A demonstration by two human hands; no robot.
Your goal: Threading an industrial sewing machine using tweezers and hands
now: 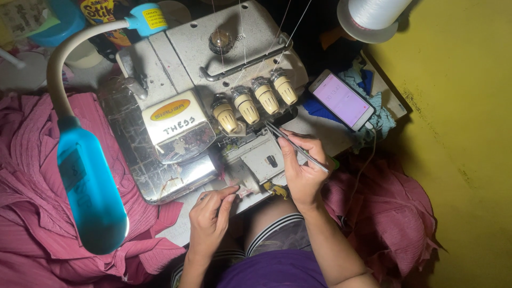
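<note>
Threading the overlock sewing machine [213,112] with tweezers

Your left hand [210,216] pinches something small at the machine's front edge; your right hand [301,170] grips the tweezers [296,145], tips under the tension knobs [256,101]. Judged next: steady, fine guiding of thread.

table [320,130] | holds: serger [213,106] at centre, phone [342,100] to its right on blue cloth [368,80] | pink fabric [32,176] heaped at left
</note>
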